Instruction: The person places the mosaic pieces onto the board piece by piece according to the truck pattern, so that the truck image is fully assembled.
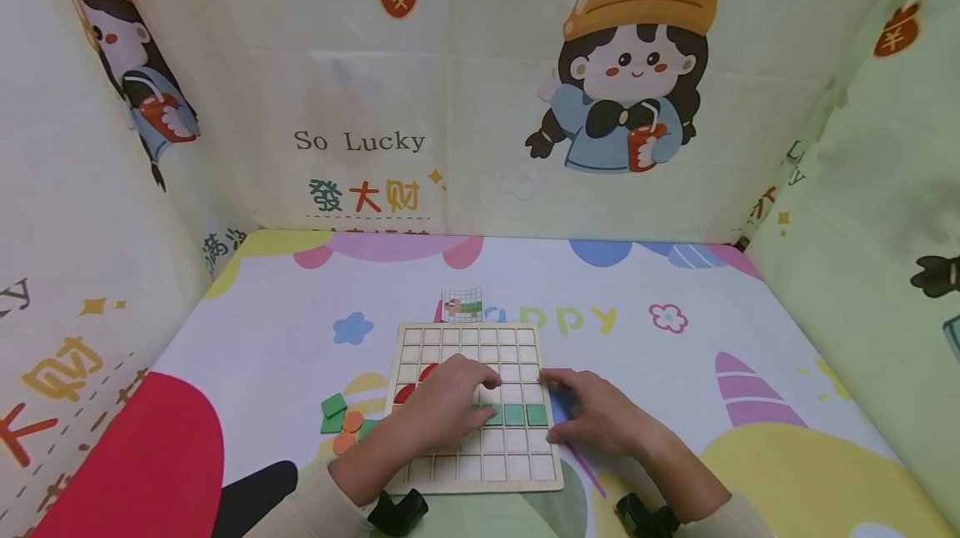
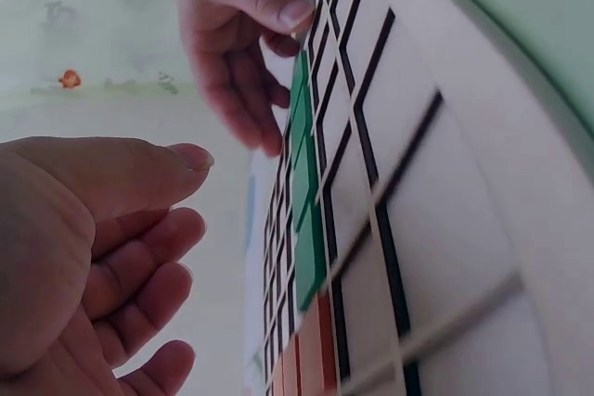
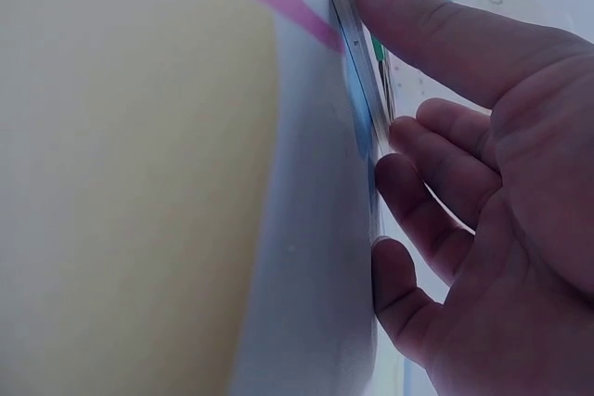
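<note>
A pale wooden grid board (image 1: 468, 466) lies on the table. My left hand (image 1: 448, 406) hovers over its middle, thumb and fingers apart, with nothing held between them in the left wrist view. Green square tiles (image 1: 514, 414) fill a row of cells running to the right edge, and orange tiles (image 2: 316, 345) continue that row on the left. Red pieces (image 1: 405, 394) show beside my left hand, partly hidden by it. At the board's right edge is my right hand (image 1: 598, 414), its thumb and fingertips resting against the rim, fingers loosely bent.
Left of the board lie loose green squares (image 1: 333, 413) and orange discs (image 1: 344, 442), partly behind my left forearm. A small card with a gridded picture (image 1: 462, 305) stands just past the board's far edge. Printed cloth walls (image 1: 480, 104) enclose the table's back and sides.
</note>
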The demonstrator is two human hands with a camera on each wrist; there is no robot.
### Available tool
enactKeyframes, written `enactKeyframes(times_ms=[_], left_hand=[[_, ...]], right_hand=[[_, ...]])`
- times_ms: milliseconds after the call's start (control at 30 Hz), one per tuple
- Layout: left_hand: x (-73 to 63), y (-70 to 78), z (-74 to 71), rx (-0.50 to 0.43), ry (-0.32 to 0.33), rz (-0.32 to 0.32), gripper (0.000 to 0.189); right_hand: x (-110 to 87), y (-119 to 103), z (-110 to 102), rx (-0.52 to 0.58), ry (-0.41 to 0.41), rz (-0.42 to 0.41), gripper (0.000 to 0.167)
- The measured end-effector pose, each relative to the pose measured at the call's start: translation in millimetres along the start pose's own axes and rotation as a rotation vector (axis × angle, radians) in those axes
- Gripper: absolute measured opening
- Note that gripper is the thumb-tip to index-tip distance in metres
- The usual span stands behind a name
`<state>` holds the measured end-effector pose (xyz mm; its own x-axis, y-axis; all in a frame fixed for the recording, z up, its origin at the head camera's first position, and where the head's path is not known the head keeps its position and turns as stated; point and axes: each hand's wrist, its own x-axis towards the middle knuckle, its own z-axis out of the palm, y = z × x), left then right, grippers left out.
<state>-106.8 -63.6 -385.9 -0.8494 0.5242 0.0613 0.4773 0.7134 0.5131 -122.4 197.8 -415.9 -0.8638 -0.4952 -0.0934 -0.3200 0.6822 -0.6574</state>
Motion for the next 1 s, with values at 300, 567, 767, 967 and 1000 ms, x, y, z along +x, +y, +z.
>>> enactKeyframes(times_ms=[300,567,767,967,1000], left_hand=[[-15.9,-17.2,-10.1,0.021,0.083,0.016,0.026],[-27.9,-25.2,-16.7,0.001,0.115,-0.009,0.024],[-36.4,-31.7,-23.5,-0.016,0.130,-0.068,0.026],[-44.2,-36.2,-31.0,-0.025,0.150,-0.135,0.027],[-45.4,-37.1,-32.0,-0.026,0.156,-0.141,0.027]], right_hand=[[-0.6,-0.3,-0.1,0.001,0.003,0.023,0.077],[0.0,0.9,0.2,0.021,-0.001,0.014,0.077],[0.0,0.8,0.3,0.008,-0.001,0.017,0.078],[-0.3,-0.1,0.3,0.010,-0.003,0.028,0.078],[-0.5,-0.5,0.3,0.010,-0.003,0.032,0.078]])
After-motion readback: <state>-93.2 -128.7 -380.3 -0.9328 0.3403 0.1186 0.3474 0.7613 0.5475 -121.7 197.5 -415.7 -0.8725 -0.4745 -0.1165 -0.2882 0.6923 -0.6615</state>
